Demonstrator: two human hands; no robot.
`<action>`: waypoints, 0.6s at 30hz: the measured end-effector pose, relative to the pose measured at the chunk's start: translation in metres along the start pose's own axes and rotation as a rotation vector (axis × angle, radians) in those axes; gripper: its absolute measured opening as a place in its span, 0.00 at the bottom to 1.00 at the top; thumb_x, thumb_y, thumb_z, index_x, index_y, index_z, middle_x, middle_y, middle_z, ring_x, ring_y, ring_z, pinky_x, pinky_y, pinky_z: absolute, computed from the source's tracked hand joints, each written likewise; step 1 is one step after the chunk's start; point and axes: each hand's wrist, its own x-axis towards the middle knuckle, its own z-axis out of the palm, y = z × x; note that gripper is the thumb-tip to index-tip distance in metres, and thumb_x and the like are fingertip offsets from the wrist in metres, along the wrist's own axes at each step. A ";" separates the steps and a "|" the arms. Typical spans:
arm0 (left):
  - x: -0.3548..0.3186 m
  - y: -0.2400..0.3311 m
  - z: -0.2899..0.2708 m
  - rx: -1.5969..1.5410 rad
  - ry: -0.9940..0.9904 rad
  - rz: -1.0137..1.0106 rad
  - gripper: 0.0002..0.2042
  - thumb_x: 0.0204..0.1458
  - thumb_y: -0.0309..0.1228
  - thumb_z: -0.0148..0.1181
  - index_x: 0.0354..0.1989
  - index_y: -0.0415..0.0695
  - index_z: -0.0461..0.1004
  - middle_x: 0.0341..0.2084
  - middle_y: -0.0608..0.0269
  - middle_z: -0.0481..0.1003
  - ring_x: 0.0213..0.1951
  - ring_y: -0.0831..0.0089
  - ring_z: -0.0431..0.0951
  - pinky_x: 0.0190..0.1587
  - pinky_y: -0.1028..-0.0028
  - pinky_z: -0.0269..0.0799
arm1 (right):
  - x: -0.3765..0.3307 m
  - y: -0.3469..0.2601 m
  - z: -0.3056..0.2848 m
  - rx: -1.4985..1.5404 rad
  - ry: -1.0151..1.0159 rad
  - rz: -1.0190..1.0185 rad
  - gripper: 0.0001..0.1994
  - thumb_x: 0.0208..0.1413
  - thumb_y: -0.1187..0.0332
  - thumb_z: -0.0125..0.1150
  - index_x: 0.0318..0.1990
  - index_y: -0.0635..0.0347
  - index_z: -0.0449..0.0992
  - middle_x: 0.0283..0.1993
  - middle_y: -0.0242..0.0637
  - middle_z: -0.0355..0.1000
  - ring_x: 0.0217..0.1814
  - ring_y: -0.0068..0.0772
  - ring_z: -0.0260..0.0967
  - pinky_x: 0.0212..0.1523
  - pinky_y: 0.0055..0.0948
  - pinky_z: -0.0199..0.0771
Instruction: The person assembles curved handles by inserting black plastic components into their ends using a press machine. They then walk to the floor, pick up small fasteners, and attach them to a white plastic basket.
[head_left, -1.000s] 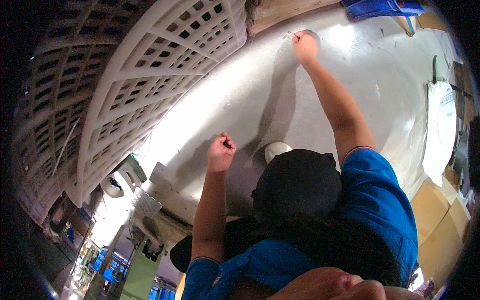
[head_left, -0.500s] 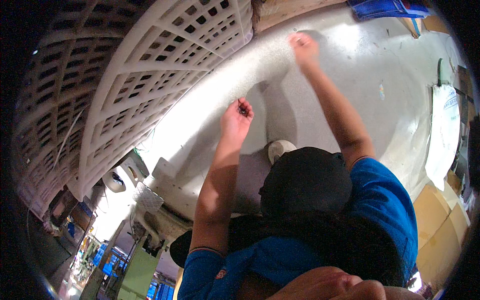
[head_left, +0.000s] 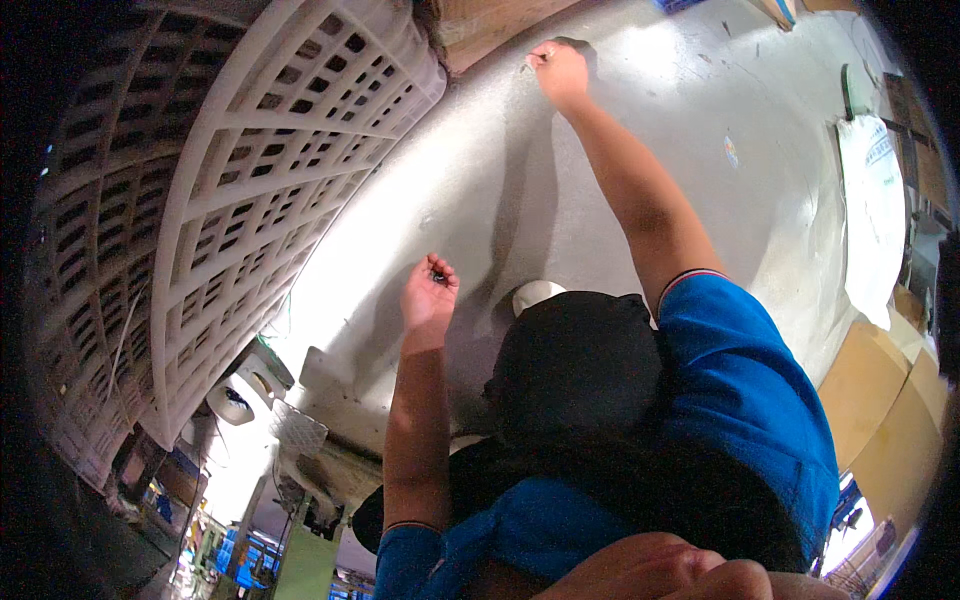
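My left hand [head_left: 428,296] is held palm up over the light grey work surface [head_left: 660,150], fingers curled around small dark pieces [head_left: 437,276] whose kind I cannot make out. Stretched far forward, my right hand [head_left: 560,72] is at the far part of that surface. Its thumb and fingers are pinched together. Whatever may be between those fingertips is too small to name. A shadow falls beside the right hand and along its forearm.
Large off-white slatted plastic crates [head_left: 245,150] rise on the left. A wooden board [head_left: 490,35] borders the far edge. Near the middle, a whitish round piece [head_left: 535,293] is partly hidden by a black rounded shape [head_left: 580,365]. On the right are a white bag [head_left: 870,230] and cardboard [head_left: 880,400].
My left hand has drawn back nearer to me, still curled around the dark pieces. The right hand, blurred before, now shows a clear pinch at the far part of the surface. The view has shifted.
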 end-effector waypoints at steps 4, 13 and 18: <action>0.002 0.004 0.007 0.026 -0.025 -0.025 0.05 0.51 0.30 0.49 0.32 0.42 0.66 0.25 0.65 0.67 0.29 0.72 0.67 0.33 0.75 0.65 | 0.012 0.000 -0.007 -0.035 -0.101 0.164 0.08 0.42 0.61 0.59 0.30 0.50 0.77 0.36 0.39 0.73 0.40 0.43 0.70 0.41 0.36 0.70; -0.004 -0.012 0.036 0.009 -0.154 0.007 0.13 0.54 0.37 0.45 0.34 0.39 0.68 0.30 0.61 0.71 0.34 0.70 0.69 0.38 0.72 0.66 | -0.183 -0.096 -0.032 0.481 -0.663 -0.398 0.07 0.46 0.65 0.55 0.27 0.59 0.74 0.25 0.39 0.71 0.27 0.36 0.69 0.29 0.32 0.68; -0.009 -0.027 0.054 0.154 0.040 0.029 0.14 0.56 0.37 0.41 0.33 0.40 0.68 0.31 0.58 0.72 0.35 0.68 0.70 0.40 0.70 0.66 | -0.234 -0.088 -0.036 0.208 -0.778 -0.457 0.08 0.47 0.65 0.52 0.30 0.58 0.73 0.26 0.44 0.70 0.29 0.46 0.68 0.31 0.37 0.68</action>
